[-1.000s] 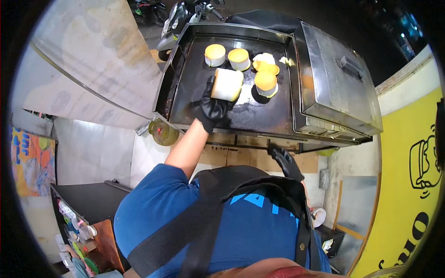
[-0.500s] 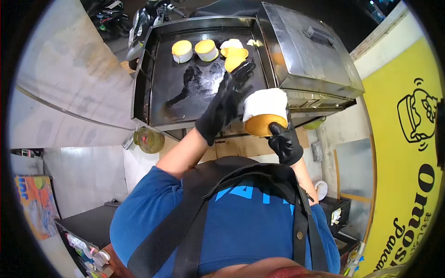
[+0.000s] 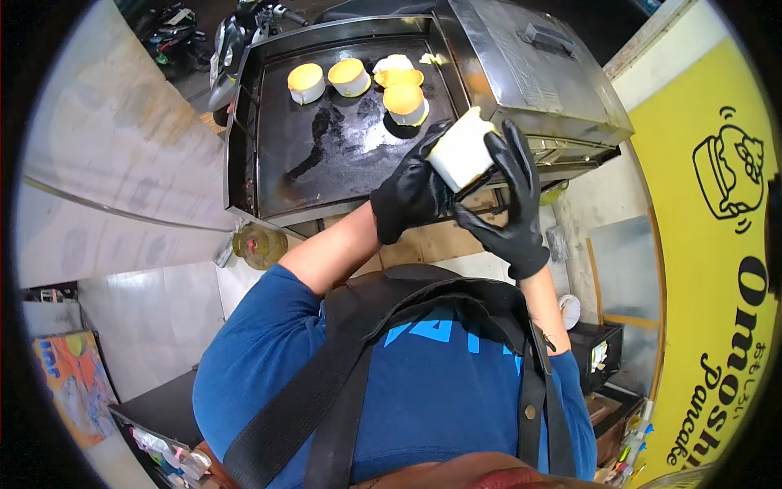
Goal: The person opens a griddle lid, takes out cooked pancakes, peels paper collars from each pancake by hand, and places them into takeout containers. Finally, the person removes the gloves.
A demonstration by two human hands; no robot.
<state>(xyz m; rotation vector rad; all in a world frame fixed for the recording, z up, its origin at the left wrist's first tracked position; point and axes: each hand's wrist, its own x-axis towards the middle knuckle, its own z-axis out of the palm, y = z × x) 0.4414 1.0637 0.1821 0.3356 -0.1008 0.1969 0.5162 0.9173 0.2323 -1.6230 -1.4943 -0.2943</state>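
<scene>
A thick pancake [image 3: 463, 153] with a white band, maybe paper, round its side is tilted up between my hands, just beyond the griddle's front edge. My black-gloved left hand [image 3: 414, 191] grips it from the left and below. Beside it on the right is my black-gloved right hand [image 3: 515, 200], its thumb and fingers spread apart; whether a fingertip touches the pancake I cannot tell. On the dark griddle [image 3: 326, 175] stand golden-topped pancakes: one at the left [image 3: 306, 85], one in the middle [image 3: 349, 78], and one nearest my left hand [image 3: 405, 103]. Another golden piece [image 3: 391, 75] is partly hidden behind that one.
A closed steel box lid [image 3: 542, 77] rises right of the griddle, whose raised metal rim [image 3: 241, 143] surrounds the plate. Below left stands a green gas cylinder [image 3: 259, 246]. A yellow sign [image 3: 709, 244] lines the right wall. Motorbikes [image 3: 236, 53] stand behind.
My left hand has come back from the griddle and taken hold of the pancake that my right hand held. The pancake has turned and risen; my right hand's fingers have spread.
</scene>
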